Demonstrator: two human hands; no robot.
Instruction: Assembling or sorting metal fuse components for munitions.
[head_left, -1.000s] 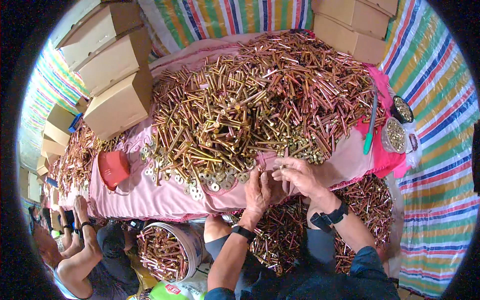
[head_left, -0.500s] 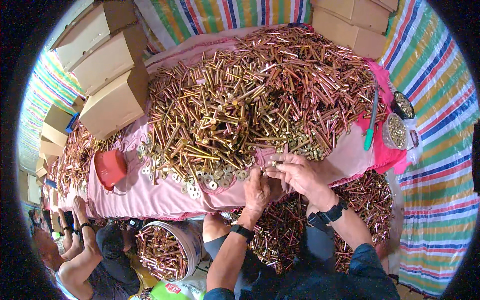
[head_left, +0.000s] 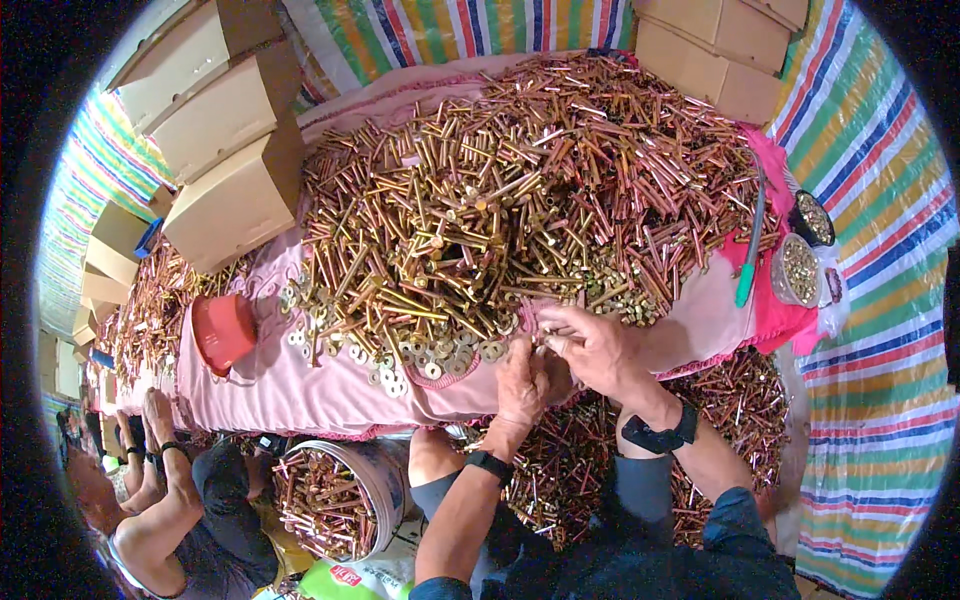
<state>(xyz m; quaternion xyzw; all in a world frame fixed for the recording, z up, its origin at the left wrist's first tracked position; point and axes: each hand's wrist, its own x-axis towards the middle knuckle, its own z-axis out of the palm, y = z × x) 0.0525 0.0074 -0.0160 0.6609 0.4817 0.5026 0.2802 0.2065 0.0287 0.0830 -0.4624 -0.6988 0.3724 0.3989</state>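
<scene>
Over the pink cloth's near edge, my left hand [head_left: 523, 382] is closed with thumb and forefinger pinched upward. My right hand [head_left: 590, 348] meets it from the right, its fingers bent together at the left hand's fingertips. Something small and pale is between the fingertips, too covered to name. Just beyond my hands lies a big heap of brassy and pinkish metal bolts [head_left: 440, 240]. Flat round washers [head_left: 455, 358] are scattered along the heap's near left edge. Small nuts [head_left: 620, 290] lie behind my right hand.
A red plastic tub [head_left: 222, 335] stands left on the pink cloth [head_left: 300, 400]. Cardboard boxes [head_left: 235, 205] are stacked far left. A bowl of small parts [head_left: 797, 270] and a green-handled tool [head_left: 746, 280] lie right. A bucket of bolts [head_left: 380, 500] stands below, beside another person [head_left: 165, 530].
My right hand's fingers have curled in and drawn together against the left fingertips. My left hand has shifted slightly to the right. The whole view has moved a little.
</scene>
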